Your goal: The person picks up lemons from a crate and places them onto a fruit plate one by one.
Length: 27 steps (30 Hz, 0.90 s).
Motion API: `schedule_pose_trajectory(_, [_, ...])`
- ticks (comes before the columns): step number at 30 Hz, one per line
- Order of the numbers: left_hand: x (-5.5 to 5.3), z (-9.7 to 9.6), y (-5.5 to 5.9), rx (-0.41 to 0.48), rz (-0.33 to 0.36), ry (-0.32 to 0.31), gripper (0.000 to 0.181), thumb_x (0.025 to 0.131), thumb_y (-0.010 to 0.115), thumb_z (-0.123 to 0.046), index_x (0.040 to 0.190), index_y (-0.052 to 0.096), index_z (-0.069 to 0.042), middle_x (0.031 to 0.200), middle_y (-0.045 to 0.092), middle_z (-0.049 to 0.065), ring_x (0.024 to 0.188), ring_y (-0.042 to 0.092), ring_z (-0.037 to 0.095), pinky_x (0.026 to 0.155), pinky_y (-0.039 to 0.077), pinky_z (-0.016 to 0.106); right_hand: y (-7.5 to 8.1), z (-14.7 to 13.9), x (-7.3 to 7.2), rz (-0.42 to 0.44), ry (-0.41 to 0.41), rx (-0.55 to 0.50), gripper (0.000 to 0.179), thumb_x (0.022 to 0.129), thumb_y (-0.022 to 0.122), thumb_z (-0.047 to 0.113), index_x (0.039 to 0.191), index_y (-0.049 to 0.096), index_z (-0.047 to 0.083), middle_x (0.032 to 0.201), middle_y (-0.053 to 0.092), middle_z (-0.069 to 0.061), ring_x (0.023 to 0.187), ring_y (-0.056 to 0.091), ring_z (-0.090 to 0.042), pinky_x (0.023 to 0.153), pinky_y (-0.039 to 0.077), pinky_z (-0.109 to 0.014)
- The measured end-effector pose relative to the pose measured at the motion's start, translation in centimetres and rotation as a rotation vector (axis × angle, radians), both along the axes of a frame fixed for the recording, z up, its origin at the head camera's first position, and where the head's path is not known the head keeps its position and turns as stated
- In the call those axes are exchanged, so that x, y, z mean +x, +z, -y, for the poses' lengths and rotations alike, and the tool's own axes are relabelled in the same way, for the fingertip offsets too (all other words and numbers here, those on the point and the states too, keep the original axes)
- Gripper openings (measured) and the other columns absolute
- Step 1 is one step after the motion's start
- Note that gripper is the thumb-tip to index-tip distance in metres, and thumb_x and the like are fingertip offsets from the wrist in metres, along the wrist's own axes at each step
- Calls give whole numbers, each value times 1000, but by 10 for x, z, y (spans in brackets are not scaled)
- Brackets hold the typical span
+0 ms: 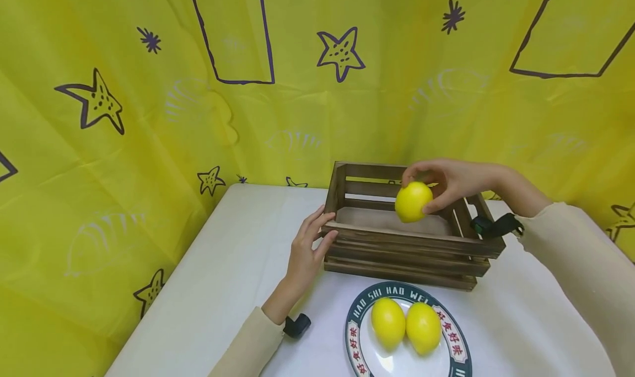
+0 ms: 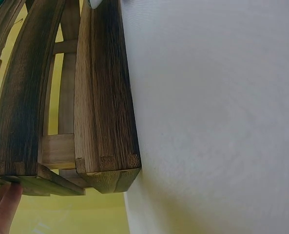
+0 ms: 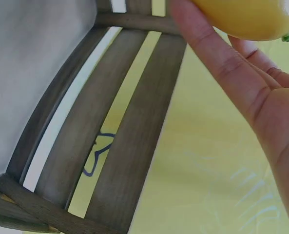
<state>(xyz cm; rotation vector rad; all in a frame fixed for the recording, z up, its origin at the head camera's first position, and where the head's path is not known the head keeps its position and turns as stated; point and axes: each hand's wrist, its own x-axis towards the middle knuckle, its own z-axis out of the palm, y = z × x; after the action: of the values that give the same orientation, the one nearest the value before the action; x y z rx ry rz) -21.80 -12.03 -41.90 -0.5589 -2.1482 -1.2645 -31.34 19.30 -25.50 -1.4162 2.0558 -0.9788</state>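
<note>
Between thumb and fingers, my right hand (image 1: 448, 181) pinches a yellow lemon (image 1: 414, 202) over the opening of a dark wooden slatted crate (image 1: 402, 248). In the right wrist view the same lemon (image 3: 254, 17) shows a small green stem tip, with the crate's slats (image 3: 129, 122) beside it. My left hand (image 1: 308, 250) rests on the crate's left front corner, its fingers on the top slat. The left wrist view shows only fingertips (image 2: 5, 207) touching the crate's end. Two more lemons (image 1: 388, 323) lie side by side on a round plate (image 1: 351, 333) with a green lettered rim.
The plate stands on the white tabletop (image 1: 198, 289) in front of the crate, cut off by the lower frame edge. A yellow curtain (image 1: 292, 107) with drawn starfish hangs behind and at the left. Dark straps with small devices (image 1: 297, 326) sit at both wrists.
</note>
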Motion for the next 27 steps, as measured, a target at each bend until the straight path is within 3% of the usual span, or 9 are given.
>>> schedule_pose_trajectory(6, [-1,0,0,1,2,2,38,95,65,-16,132,57,-15,145,48,10,130,50,32,88,57,46,1,-4,10,7,47,-86,49,82,70,-13,123,46,-2,122,51,0,93,63,-19,77,61,-37])
schedule_pose_trajectory(14, [0,0,-1,7,-6,0,37,95,65,-15,131,58,-14,144,48,11,129,51,33,87,57,47,1,-9,32,-58,97,-183,56,75,70,-21,122,48,0,124,48,-7,93,63,-20,79,61,-31])
schedule_pose_trajectory(21, [0,-1,-2,7,-7,-3,37,95,65,-16,131,58,-14,144,48,11,129,51,33,87,57,46,-6,-16,47,-95,66,-211,61,71,74,-21,121,49,3,126,45,-3,98,63,-18,78,61,-33])
schedule_pose_trajectory(27, [1,-1,0,-8,-8,9,37,95,65,-16,131,57,-14,145,48,11,129,51,31,88,58,39,-18,-20,54,-90,173,-329,70,65,71,-28,126,47,-4,128,44,-9,105,59,-17,82,60,-30])
